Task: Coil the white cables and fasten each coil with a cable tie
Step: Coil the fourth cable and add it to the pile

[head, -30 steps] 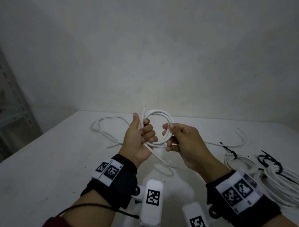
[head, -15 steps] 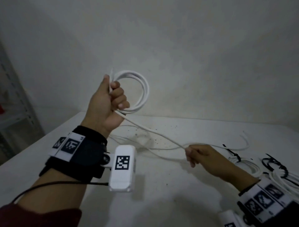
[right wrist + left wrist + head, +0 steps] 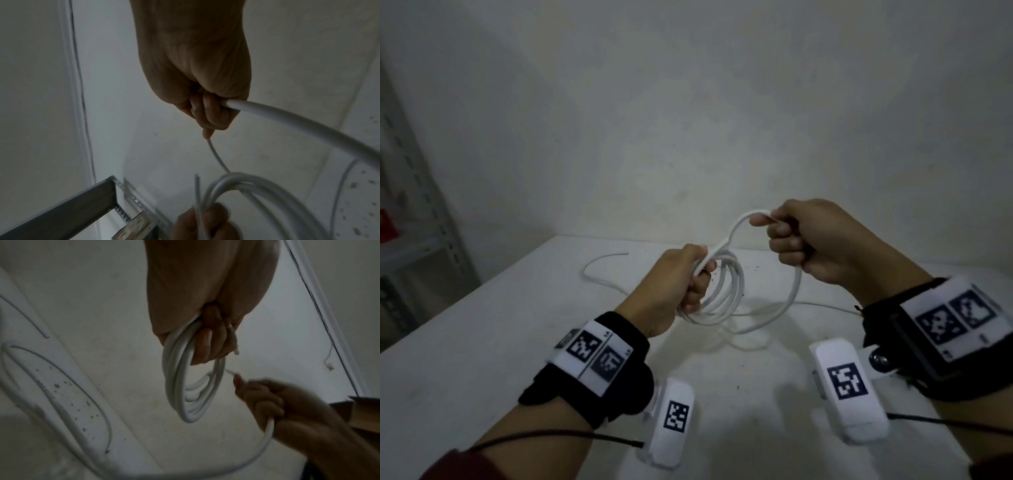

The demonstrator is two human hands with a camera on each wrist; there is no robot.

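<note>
left hand (image 3: 674,281) fingers curl round the thin white round cable coil (image 3: 726,294), right hand (image 3: 804,240) grips its blurred loose run above the white tabletop (image 3: 482,342), whose tail trails toward the far edge.

The smooth white plastic-jacketed cable (image 3: 726,294) has a slight sheen. The white table top (image 3: 482,346) looks matt, a bit scuffed and speckled. The black wrist bands (image 3: 619,377) look like soft cloth, and the grey perforated shelf upright (image 3: 123,209) is dull metal.

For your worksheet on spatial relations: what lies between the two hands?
One arched stretch of white cable runs from the left hand to the right hand, clearest in the head view.
</note>
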